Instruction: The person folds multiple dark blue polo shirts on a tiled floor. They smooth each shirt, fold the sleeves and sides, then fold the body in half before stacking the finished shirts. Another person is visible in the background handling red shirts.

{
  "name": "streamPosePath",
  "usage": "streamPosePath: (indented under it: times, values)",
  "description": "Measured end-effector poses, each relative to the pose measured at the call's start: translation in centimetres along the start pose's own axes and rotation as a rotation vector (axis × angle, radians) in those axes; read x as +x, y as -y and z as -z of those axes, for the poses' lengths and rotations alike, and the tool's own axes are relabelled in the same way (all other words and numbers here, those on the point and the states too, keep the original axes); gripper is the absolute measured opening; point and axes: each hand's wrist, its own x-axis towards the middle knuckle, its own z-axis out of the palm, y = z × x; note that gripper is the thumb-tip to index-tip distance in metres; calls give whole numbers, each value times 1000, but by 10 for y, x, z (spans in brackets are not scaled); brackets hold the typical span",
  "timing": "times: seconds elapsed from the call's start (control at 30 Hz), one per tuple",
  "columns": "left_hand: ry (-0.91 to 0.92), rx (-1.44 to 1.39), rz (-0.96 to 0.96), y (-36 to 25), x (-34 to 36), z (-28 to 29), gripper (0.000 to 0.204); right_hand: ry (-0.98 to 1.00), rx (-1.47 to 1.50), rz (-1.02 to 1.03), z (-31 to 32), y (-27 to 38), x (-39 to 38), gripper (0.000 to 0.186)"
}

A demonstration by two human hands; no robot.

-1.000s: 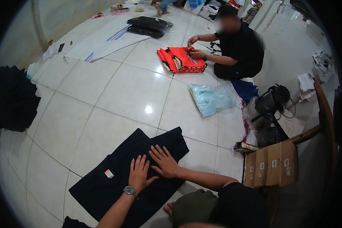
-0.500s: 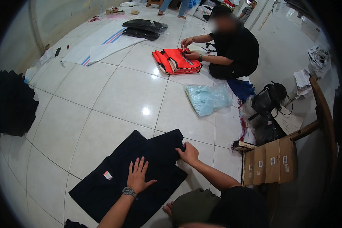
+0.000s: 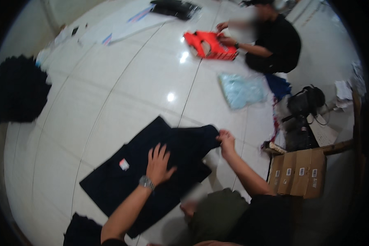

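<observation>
A dark navy garment (image 3: 184,151), seemingly a shirt, lies spread on the tiled floor in front of me. A small white and red label (image 3: 124,164) shows on its left part. My left hand (image 3: 159,165), a metal watch on its wrist, rests on the middle of the cloth with fingers spread. At the garment's upper right corner, my right hand (image 3: 226,143) pinches the cloth edge between thumb and fingers and holds that corner slightly raised. The part of the garment beneath my left forearm is hidden.
A co-worker (image 3: 274,43) in black sits at the far right, hands on a stack of orange garments (image 3: 217,51). Bagged light-blue clothing (image 3: 242,90) lies nearer. Dark cloth piles (image 3: 20,90) sit left. Cardboard boxes (image 3: 297,174) and a black bag (image 3: 305,100) line the right.
My right hand has drawn the garment's corner upward and to the right, lifting it a little. My left hand stays flat on the cloth. The whole view has shifted.
</observation>
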Motion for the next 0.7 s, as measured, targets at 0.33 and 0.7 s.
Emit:
streamPosePath:
  times: [0.33,0.7]
  values:
    - [-34,-1226,596,52,83,1,37,1137,-545,499,-40,55,-141,22]
    - [-364,-1091,523,39,88,-14,30,747,-1065,428,-30,-5,-110,23]
